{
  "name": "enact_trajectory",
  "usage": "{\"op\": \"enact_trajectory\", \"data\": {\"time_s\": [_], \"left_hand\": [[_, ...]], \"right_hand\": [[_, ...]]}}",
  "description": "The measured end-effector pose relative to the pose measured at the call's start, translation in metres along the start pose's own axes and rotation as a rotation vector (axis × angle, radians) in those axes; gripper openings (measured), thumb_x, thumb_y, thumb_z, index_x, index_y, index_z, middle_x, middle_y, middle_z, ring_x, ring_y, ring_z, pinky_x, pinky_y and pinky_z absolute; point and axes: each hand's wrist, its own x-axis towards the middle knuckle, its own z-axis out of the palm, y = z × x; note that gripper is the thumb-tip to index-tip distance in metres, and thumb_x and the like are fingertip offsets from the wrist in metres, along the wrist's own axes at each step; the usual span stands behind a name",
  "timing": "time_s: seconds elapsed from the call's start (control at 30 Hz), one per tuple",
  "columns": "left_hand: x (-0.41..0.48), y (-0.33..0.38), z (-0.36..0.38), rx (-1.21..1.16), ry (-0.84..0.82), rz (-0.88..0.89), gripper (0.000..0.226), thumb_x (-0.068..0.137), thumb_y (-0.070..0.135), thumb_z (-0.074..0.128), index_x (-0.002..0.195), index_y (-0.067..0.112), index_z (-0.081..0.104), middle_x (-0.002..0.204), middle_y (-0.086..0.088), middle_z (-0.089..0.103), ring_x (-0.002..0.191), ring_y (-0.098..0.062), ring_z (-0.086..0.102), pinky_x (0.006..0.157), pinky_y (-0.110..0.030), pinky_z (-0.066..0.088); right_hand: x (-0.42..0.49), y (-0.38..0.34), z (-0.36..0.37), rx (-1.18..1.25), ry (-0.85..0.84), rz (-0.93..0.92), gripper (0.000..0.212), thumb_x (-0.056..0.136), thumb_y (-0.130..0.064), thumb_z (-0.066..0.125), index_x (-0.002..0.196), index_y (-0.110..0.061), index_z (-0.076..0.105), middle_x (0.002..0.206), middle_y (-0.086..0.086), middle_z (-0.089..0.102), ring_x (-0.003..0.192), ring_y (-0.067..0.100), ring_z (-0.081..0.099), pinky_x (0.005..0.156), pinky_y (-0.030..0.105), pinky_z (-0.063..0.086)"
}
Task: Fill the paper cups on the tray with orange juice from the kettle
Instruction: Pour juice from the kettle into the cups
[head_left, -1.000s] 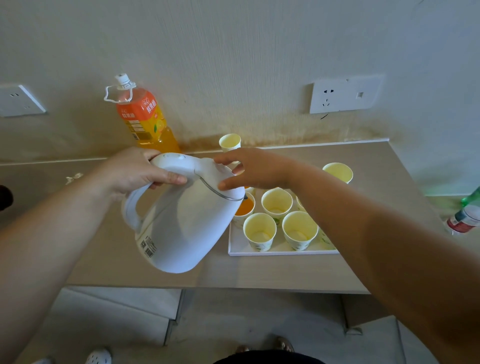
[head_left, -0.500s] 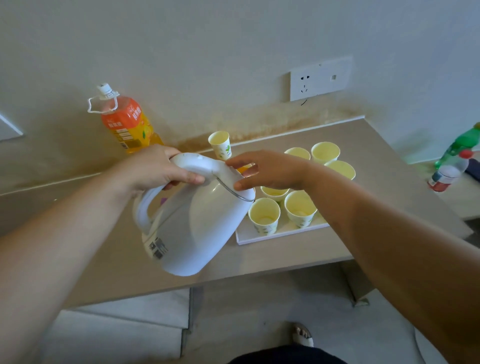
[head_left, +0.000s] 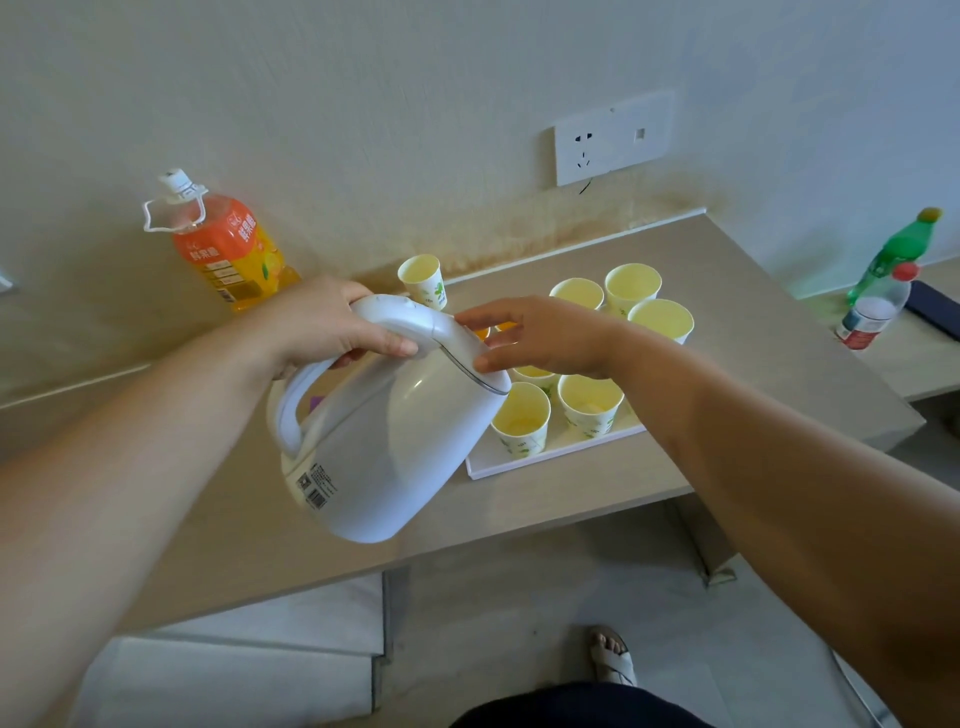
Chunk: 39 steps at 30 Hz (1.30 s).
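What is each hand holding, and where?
Left hand grips the kettle by its handle top. Right hand holds nothing; its fingers rest on the lid.

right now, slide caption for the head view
Left hand holds white kettle tilted toward paper cups on the tray, right hand touching its top.

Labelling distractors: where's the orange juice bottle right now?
Head view, upper left: the orange juice bottle stands at the back of the counter by the wall, just behind the left hand gripping the kettle handle.

You wear a pale cross-strap sandal (head_left: 614, 661) and a dark garment (head_left: 582, 707); your left forearm (head_left: 135, 431) and right forearm (head_left: 779, 467) are bare.
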Motion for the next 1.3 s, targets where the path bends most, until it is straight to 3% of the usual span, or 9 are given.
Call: {"op": "enact_trajectory", "data": {"time_s": [0.1,0.33,0.6,0.87,1.3], "left_hand": [[0.001,0.001,0.001,0.014,0.005,0.000,0.029,0.068,0.032,0.083,0.075,0.015,0.061,0.050,0.002,0.053,0.048,-0.015,0.046,0.051,-0.024,0.034],[0.001,0.000,0.002,0.032,0.008,-0.013,0.033,0.066,0.034,0.083,0.078,0.012,0.062,0.043,0.006,0.052,0.046,-0.014,0.046,0.051,-0.025,0.033],[-0.003,0.000,0.000,0.046,0.010,-0.008,0.032,0.065,0.035,0.084,0.081,0.014,0.064,0.050,0.001,0.055,0.049,-0.016,0.048,0.053,-0.026,0.034],[-0.007,0.007,-0.012,0.122,0.002,0.008,0.031,0.066,0.037,0.083,0.073,0.016,0.061,0.053,0.000,0.056,0.051,-0.016,0.049,0.053,-0.026,0.035],[-0.012,0.008,-0.021,0.125,0.014,0.015,0.032,0.064,0.037,0.084,0.069,0.016,0.061,0.052,0.000,0.056,0.053,-0.019,0.050,0.053,-0.026,0.035]], "right_hand": [[0.002,0.004,0.000,-0.002,-0.003,-0.006,0.057,0.077,-0.027,0.075,0.131,-0.034,0.056,0.125,-0.016,0.060,0.108,0.003,0.061,0.102,0.034,0.045],[0.000,0.005,0.002,0.073,-0.041,-0.039,0.056,0.083,-0.014,0.071,0.135,-0.025,0.052,0.121,-0.014,0.058,0.106,0.006,0.060,0.088,0.019,0.048],[0.003,0.006,0.004,0.088,-0.051,-0.060,0.064,0.076,-0.016,0.078,0.134,-0.026,0.054,0.128,-0.010,0.058,0.113,0.015,0.060,0.100,0.037,0.048],[-0.001,-0.001,0.005,0.094,-0.026,-0.075,0.064,0.078,-0.017,0.077,0.136,-0.025,0.051,0.129,-0.008,0.059,0.113,0.010,0.059,0.094,0.028,0.049],[-0.006,-0.011,0.008,0.107,-0.010,-0.093,0.063,0.079,-0.015,0.075,0.136,-0.025,0.051,0.130,-0.009,0.058,0.113,0.011,0.059,0.097,0.029,0.048]]}}
